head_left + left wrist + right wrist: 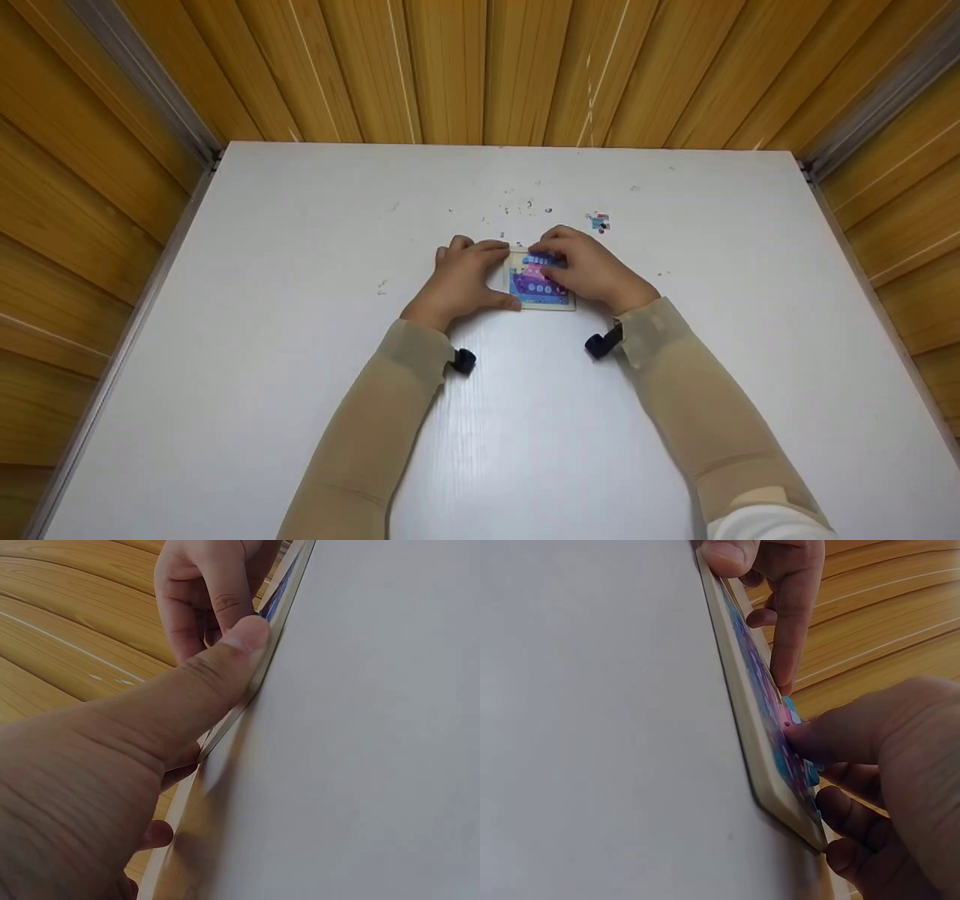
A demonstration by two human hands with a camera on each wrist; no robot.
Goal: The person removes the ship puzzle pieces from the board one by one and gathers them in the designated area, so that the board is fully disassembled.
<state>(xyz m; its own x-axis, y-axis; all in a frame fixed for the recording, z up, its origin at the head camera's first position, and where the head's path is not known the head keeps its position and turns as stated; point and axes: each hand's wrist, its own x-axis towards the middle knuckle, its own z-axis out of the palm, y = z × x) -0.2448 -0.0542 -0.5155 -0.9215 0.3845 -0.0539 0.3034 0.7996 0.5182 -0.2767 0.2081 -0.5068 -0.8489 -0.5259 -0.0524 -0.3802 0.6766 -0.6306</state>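
Note:
A small picture puzzle board (551, 307) with a pale wooden rim lies flat on the white table, showing a purple and pink ship on blue. My left hand (469, 277) grips its left side, thumb on the near edge and fingers at the far edge. Over the board's right part, my right hand (589, 270) pinches a pink and blue puzzle piece (789, 714), thumb on top. In the right wrist view parts of that piece stand slightly above the rim. Whether it is seated cannot be told, since fingers cover much of it.
A small blue and red puzzle piece (601, 221) lies on the table (315, 225) beyond my right hand. Scattered dark specks mark the tabletop around the board. Wood-look panels (450, 67) stand behind the table's far edge and along both sides.

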